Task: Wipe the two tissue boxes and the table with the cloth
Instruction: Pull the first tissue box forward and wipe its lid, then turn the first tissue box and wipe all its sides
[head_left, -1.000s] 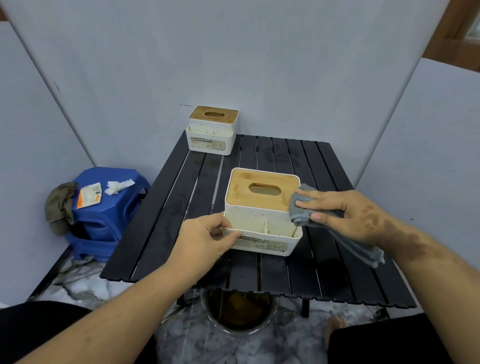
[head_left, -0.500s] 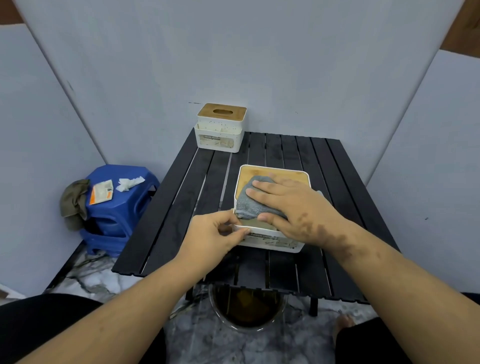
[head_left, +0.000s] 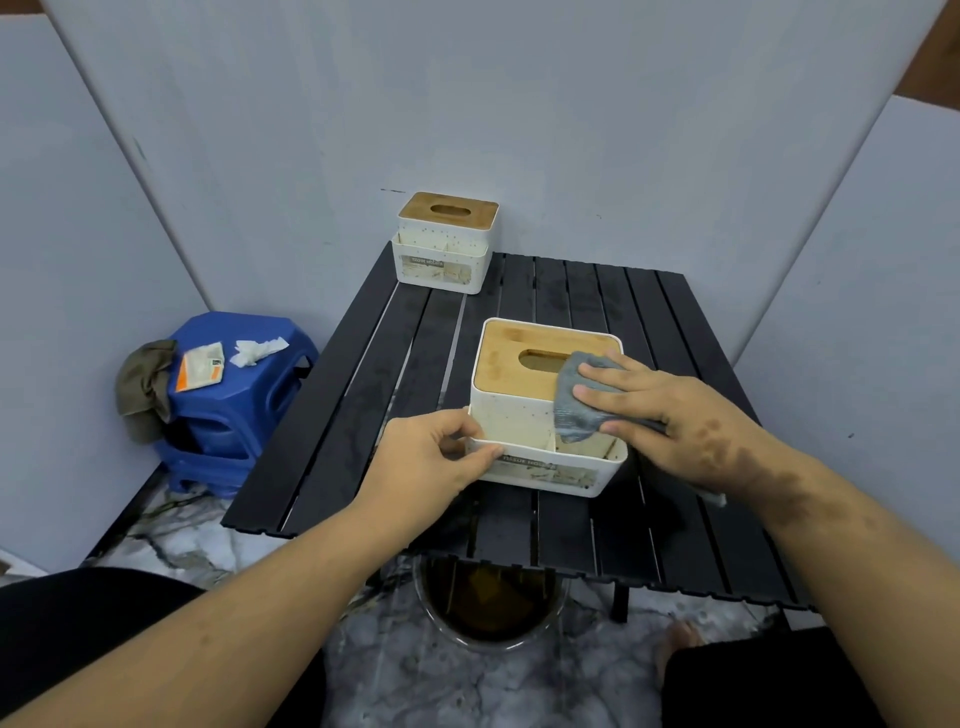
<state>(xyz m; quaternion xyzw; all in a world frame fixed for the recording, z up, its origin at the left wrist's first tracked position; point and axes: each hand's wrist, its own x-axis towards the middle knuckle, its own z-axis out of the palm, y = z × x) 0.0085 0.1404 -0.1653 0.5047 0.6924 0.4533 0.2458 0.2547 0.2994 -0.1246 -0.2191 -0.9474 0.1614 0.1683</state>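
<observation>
on the black slatted table (head_left: 363, 395), the left hand (head_left: 431, 457) pinches the near tissue box (head_left: 524, 410) rim to steady it while the right hand (head_left: 670, 415) presses the grey cloth (head_left: 571, 410) flat-fingered over its lid edge; far tissue box (head_left: 444, 244) waits.

The right hand (head_left: 675, 415) presses the grey cloth (head_left: 576, 400) on the near tissue box (head_left: 524, 410); the left hand (head_left: 431, 457) pinches its front rim.

A blue stool (head_left: 244, 395) left of the table holds a packet (head_left: 200, 365) and crumpled tissue (head_left: 257, 351).
</observation>
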